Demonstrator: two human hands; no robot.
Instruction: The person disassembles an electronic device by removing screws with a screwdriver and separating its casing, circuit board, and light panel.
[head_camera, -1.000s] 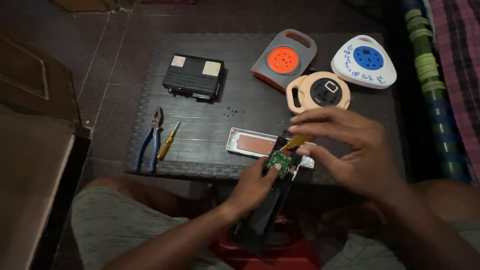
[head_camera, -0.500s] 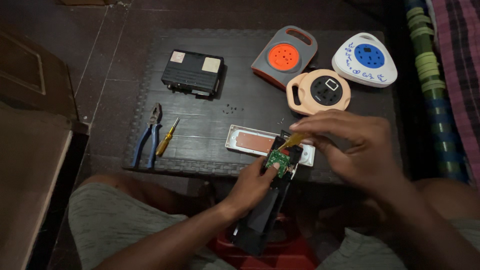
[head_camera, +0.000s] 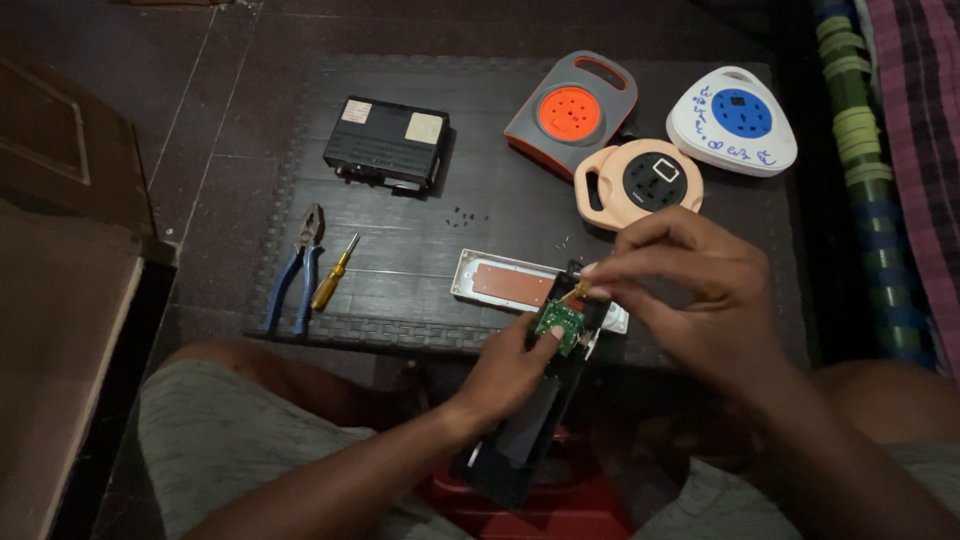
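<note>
Left hand (head_camera: 510, 365) pins a light, fragile green circuit board (head_camera: 558, 325) by its edge; right hand (head_camera: 700, 300) pinches a small yellow-handled screwdriver (head_camera: 573, 291).

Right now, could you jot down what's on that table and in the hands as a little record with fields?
Left hand: holds the long black device, thumb on its small green circuit board
Right hand: pinches a small yellow-handled tool at the board
Behind the hands: open white cover
Left on table: blue-handled pliers, yellow screwdriver
Far side: black box, orange-and-grey reel, peach reel, white-and-blue reel
Loose screws: mid-table
</note>
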